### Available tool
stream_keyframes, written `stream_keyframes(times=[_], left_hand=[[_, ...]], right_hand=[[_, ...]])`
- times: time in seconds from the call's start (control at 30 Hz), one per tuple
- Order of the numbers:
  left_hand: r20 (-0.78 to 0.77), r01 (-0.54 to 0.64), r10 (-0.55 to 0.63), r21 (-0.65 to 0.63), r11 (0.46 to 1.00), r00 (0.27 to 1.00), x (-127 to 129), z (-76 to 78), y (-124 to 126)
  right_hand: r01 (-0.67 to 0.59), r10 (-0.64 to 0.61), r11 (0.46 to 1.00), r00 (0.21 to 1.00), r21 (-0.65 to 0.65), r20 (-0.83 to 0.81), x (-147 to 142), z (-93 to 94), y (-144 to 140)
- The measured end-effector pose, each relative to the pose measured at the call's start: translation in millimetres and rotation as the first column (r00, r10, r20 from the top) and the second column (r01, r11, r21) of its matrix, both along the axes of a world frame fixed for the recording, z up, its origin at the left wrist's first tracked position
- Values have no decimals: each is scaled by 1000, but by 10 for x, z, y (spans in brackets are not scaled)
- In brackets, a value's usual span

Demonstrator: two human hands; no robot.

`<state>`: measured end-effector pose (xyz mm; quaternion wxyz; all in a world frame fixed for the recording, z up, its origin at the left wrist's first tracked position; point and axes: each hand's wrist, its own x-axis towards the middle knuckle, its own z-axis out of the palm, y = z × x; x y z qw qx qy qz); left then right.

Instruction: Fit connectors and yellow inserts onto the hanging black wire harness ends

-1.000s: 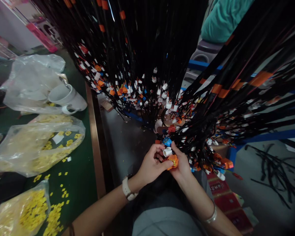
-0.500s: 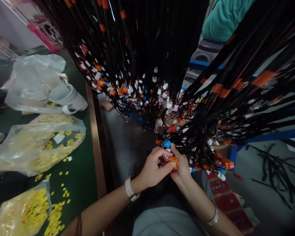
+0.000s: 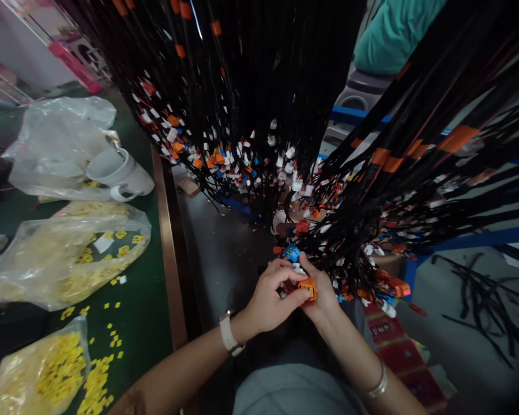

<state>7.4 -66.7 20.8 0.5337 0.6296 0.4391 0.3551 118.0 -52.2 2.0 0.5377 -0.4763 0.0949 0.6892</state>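
A thick curtain of black wire harnesses (image 3: 259, 104) hangs in front of me, their ends tipped with white, orange and blue connectors. Low in the middle, my left hand (image 3: 270, 297) and my right hand (image 3: 322, 294) meet on an orange connector (image 3: 307, 286) at the end of one harness. Fingers of both hands pinch it. A blue connector (image 3: 292, 252) hangs just above my fingers. My left wrist wears a white watch (image 3: 229, 335), my right wrist a metal bangle (image 3: 378, 383).
On the green table (image 3: 142, 311) at left lie plastic bags of small yellow parts (image 3: 43, 369), loose yellow parts (image 3: 97, 377), an upper clear bag (image 3: 60, 138) and a white mug (image 3: 119, 173). A red box (image 3: 398, 357) and loose black cables (image 3: 480, 300) lie at right.
My hands have closed in tighter around the orange connector and dropped slightly. The white connector seen a second ago between my fingers is now mostly covered.
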Motion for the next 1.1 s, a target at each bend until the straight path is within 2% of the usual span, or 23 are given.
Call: stream_keyframes(times=[0.17,0.27,0.43,0.53,0.83,0.9,0.97,1.1], left_hand=[[142,65,-51,-100,993,989,-25,-4,37],[130,41,-27,-107,993,991,-14,-7,39],[112,12,0,-111,994,994,8,-25,39],[117,15,-1,-119,993,993,10,-33,47],[115,47,-31,-138,989,993,-36,-26,63],[141,15,13,-192,981,990,-46,-28,72],[176,-67,116,-262,963,978,-56,-43,94],[161,-220,277,-301,928,947,-95,-79,185]], right_hand=[[-48,48,999,997,3,-59,59,-60,17],[-62,64,998,997,30,-49,60,-109,11],[-10,11,999,999,47,-31,41,-167,2],[-31,32,998,999,47,-24,32,-181,2],[-80,81,996,996,31,-27,45,-68,-46],[-132,132,991,990,8,-50,74,-27,-68],[-167,168,986,984,12,-52,120,-10,-95],[-311,306,945,950,98,57,261,-66,-196]])
